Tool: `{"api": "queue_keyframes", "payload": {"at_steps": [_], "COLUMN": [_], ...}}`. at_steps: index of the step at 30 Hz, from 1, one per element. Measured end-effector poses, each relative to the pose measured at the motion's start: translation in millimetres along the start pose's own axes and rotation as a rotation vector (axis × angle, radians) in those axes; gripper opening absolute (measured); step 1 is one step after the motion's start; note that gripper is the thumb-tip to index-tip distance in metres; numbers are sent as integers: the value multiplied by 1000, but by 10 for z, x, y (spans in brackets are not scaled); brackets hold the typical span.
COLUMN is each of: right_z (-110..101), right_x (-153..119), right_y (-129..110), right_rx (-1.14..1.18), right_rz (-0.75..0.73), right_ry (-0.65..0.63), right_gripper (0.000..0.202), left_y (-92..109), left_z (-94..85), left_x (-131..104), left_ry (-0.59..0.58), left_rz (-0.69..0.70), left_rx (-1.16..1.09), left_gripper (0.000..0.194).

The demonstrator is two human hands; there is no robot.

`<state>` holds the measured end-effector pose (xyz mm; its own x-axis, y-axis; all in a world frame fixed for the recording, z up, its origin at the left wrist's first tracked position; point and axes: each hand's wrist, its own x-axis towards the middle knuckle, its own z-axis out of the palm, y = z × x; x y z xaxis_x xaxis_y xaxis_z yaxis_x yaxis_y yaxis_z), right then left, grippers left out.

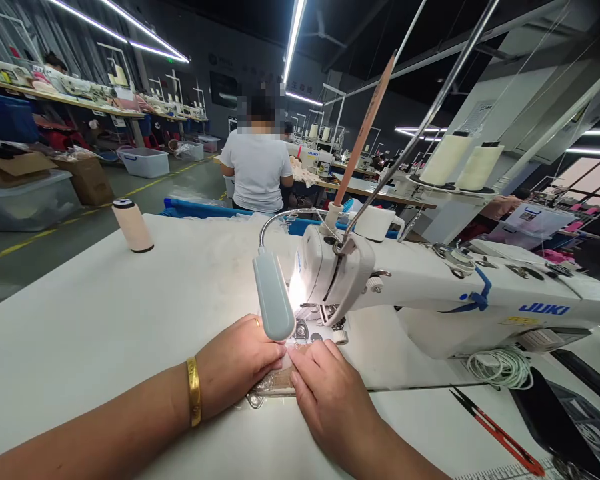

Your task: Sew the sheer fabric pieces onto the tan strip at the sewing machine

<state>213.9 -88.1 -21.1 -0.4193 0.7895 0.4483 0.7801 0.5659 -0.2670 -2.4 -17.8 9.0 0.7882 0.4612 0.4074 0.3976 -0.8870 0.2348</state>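
Where the two hands meet in front of the needle area, a small beige fabric piece [280, 379] is pinned flat against the sewing table [95, 313]. The left hand [237, 363] is laid palm down on the near-left part of the piece, fingers closed together and extended toward the presser foot; a gold bangle [194, 391] is worn on its wrist and a ring is seen on one finger. The right hand [330, 393] is placed just beside it, fingers pressed on the right part of the piece, fingertips pointed toward the machine. Nothing is gripped by either hand; both are flattened on the fabric. The piece itself is largely covered, and its far edge is lost in glare beneath the lamp.

Directly above the fingertips, a grey gooseneck lamp head [273, 295] is suspended. Behind it, the white JUKI sewing machine [430, 287] is mounted, with two cream thread cones [463, 163] carried on a stand to the rear. A single thread spool [133, 225] is stood upright, well apart, at the far left of the table. Red-handled thread snips [500, 437] are laid to the right, near a coiled white cord [503, 367]. A person in a white shirt [258, 170] is seated further back, facing away.
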Motion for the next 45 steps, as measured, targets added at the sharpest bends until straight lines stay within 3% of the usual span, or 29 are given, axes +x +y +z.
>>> {"api": "queue_keyframes", "payload": {"at_steps": [15,24,30,37,45], "right_z": [-115,-121,-88,-61,-68], "right_x": [7,-4,-22,-17,-41], "right_y": [45,38,9,13,1], "right_rx": [108,133,86,45,30], "right_rz": [98,5,-37,-64,-72], "right_ry": [48,33,-11,17,23], "right_gripper": [27,25,32,35,35], "left_y": [-23,-87,-126,-106,-153], "left_z": [0,86,156,96,238], "left_x": [45,41,46,33,24], "left_ry": [0,58,88,25,141], "left_rz": [-4,12,19,7,41], "left_rx": [-9,-30,-21,-31,23], "left_gripper": [26,31,48,39,47]}}
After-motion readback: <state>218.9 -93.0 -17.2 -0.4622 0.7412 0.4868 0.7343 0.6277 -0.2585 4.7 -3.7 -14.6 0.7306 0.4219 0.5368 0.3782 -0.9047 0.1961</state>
